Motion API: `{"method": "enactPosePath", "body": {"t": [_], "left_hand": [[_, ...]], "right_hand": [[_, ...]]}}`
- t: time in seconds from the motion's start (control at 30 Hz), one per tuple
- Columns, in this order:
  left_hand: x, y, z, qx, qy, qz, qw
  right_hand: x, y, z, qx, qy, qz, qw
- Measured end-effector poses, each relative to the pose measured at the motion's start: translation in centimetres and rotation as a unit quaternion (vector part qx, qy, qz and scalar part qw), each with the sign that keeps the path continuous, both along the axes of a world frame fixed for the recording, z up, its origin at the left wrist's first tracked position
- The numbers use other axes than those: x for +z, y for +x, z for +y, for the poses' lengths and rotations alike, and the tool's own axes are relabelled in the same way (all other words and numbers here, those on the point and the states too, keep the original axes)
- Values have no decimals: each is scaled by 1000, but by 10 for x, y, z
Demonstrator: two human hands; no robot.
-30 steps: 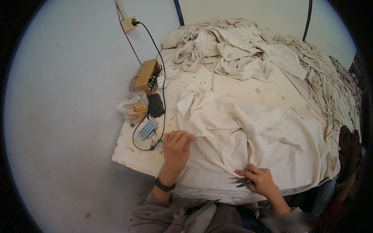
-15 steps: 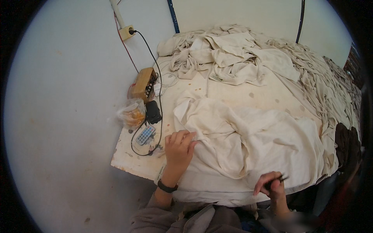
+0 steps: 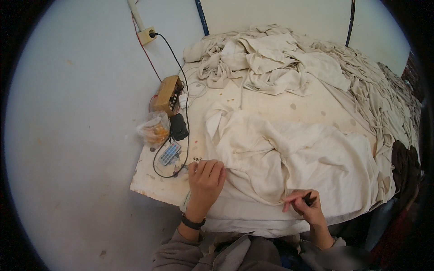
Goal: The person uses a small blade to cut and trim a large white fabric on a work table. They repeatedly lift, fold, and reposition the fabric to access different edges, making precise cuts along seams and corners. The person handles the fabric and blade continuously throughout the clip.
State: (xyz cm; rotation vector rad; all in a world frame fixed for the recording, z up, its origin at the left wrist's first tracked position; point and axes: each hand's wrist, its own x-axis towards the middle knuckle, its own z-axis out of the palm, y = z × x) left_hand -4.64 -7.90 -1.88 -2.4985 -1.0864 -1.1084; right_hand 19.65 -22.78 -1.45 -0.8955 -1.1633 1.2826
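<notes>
Two bare hands are before us, the left hand with its fingers curled at the left side of a rumpled white cloth, though we cannot tell whether they pinch it, and the right hand with its fingers folded round a small black tool. Under the cloth we see a stained cream tabletop, where a slim pale remote control with blue buttons lies beyond the left hand and a crumpled beige fabric heap covers the far side.

Left hand back up, fingers bent; right hand half curled, fingers pointing left
</notes>
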Motion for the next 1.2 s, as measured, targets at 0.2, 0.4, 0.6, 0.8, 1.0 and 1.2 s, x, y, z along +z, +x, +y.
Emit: {"method": "enactPosePath", "body": {"t": [0.2,0.4,0.6,0.8,1.0,1.2], "left_hand": [[-13,2,4,7,3,19,1000],[-26,6,4,9,-63,0,998],[-34,7,4,-17,-39,-52,998],[-32,8,-1,-31,-91,-30,995],[-36,13,4,8,-244,-66,967],[-34,21,8,-8,-326,-123,937]], "right_hand": [[-9,2,6,-2,-10,-61,998],[2,20,-15,286,-69,-8,956],[-4,11,-23,196,-22,17,980],[-13,4,-24,185,21,-10,982],[-6,7,-30,-31,41,41,998],[-5,8,-21,8,61,-81,995]]}}
